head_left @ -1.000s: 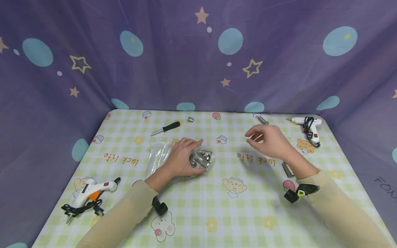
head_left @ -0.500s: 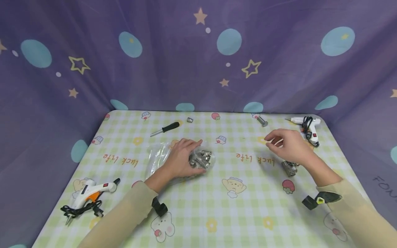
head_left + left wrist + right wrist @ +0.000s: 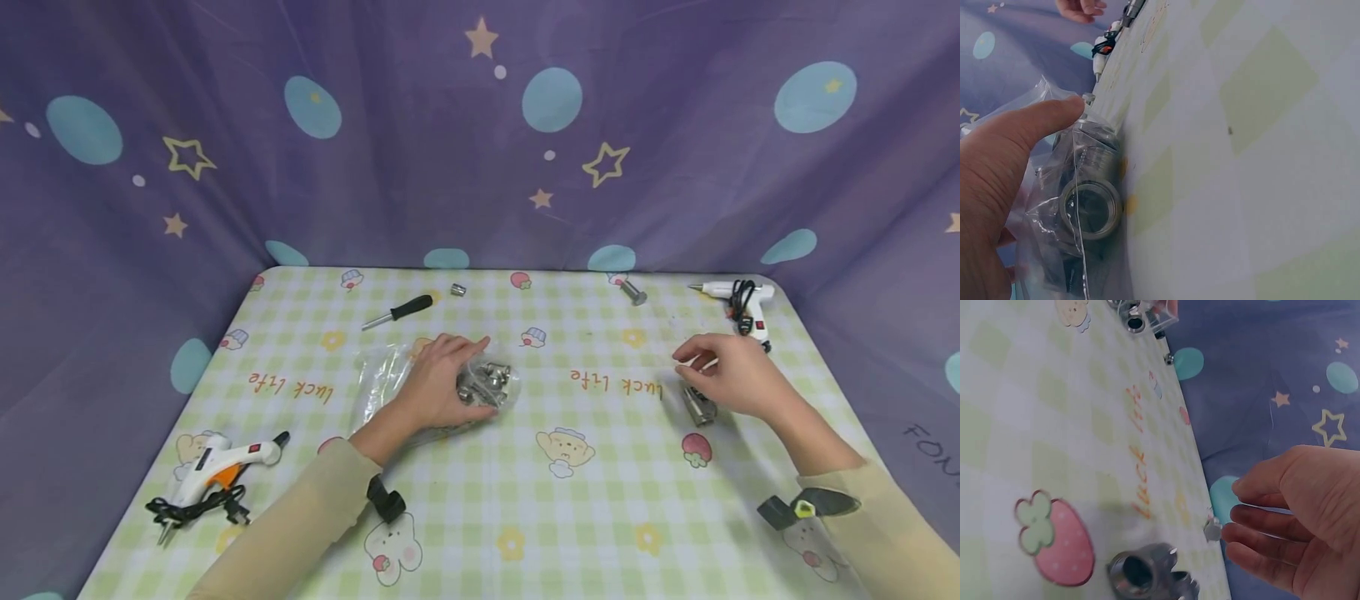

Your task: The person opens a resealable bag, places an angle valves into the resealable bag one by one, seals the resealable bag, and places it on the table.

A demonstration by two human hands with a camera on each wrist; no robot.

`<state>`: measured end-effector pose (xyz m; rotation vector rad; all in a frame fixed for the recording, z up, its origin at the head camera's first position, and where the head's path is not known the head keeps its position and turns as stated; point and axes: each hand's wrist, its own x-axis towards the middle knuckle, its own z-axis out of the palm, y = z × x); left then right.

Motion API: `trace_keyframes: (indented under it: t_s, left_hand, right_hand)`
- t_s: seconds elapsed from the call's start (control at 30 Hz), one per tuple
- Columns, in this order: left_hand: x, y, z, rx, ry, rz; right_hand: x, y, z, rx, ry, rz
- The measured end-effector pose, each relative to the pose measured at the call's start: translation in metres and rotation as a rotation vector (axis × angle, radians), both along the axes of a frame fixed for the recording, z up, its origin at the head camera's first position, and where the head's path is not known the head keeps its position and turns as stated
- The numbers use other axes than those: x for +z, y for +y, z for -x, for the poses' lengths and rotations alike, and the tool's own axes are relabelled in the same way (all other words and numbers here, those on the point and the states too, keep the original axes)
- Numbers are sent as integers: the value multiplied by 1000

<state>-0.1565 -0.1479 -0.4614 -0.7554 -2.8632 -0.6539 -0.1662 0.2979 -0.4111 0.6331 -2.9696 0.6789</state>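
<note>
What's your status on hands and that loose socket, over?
Left hand pressing bag of sockets. Right hand open, hovering over loose metal socket, not gripping. Nothing in the way.

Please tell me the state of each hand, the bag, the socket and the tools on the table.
Left hand: rests flat on the bag.
Clear plastic bag of metal sockets: lying down, pressed.
Right hand: open, above the loose socket.
Loose silver metal socket: lying on its side.
Black-handled screwdriver: lying untouched.
</note>
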Motion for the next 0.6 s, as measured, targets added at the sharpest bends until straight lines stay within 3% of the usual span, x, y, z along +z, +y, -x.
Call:
trace_keyframes:
  t_s: [0.23,0.37,0.6]
  left_hand:
    - [-1,0,1,-6,3,-31]
    - [0,0,1,-9,6,-43]
    - [0,0,2,-21,28,-55]
  right_hand:
    - [-11,11,-6,18,-7,-40]
    - [-17,13,-9,31,-56,-66]
    - [-19,10,-14,29,-93,-131]
